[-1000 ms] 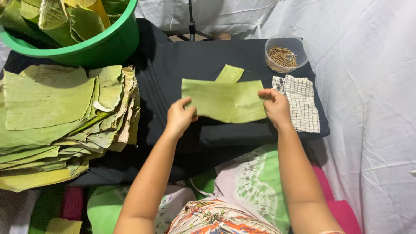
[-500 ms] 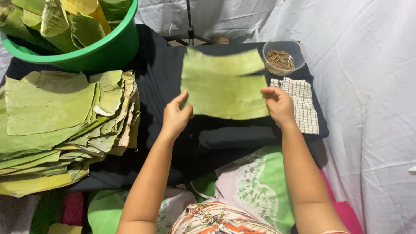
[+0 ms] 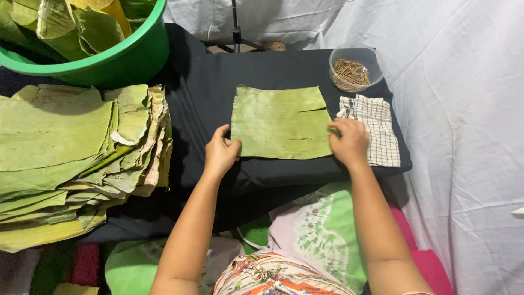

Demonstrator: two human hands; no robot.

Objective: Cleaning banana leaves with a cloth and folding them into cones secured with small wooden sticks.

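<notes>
A: What lies between the two hands?

B: A flat green leaf (image 3: 281, 121), roughly square, spread on the black cloth (image 3: 202, 104) that covers the desk. The left hand (image 3: 220, 153) sits at its lower left corner, and the right hand (image 3: 349, 143) at its lower right edge.

A: How are the fingers set?

B: On the left hand the fingers (image 3: 221, 133) curl loosely and the thumb meets the leaf's corner; it looks like a light pinch of the edge, but I cannot tell whether the leaf is truly gripped. On the right hand the fingers (image 3: 337, 130) are bent down on the leaf's edge, knuckles up, pressing rather than closing around it.

A: What is close to the right fingers?

B: A checked cloth (image 3: 376, 128) lies just beside them on the outer side, partly under the hand. Beyond it, farther from the person, stands a clear round tub of thin brown sticks (image 3: 353, 68).

A: And out past the left fingers?

B: Well apart, on the outer side, a thick stack of leaves (image 3: 71, 153) rests on the desk. Beyond that stack sits a green basin (image 3: 117, 57) filled with more folded leaves.
</notes>
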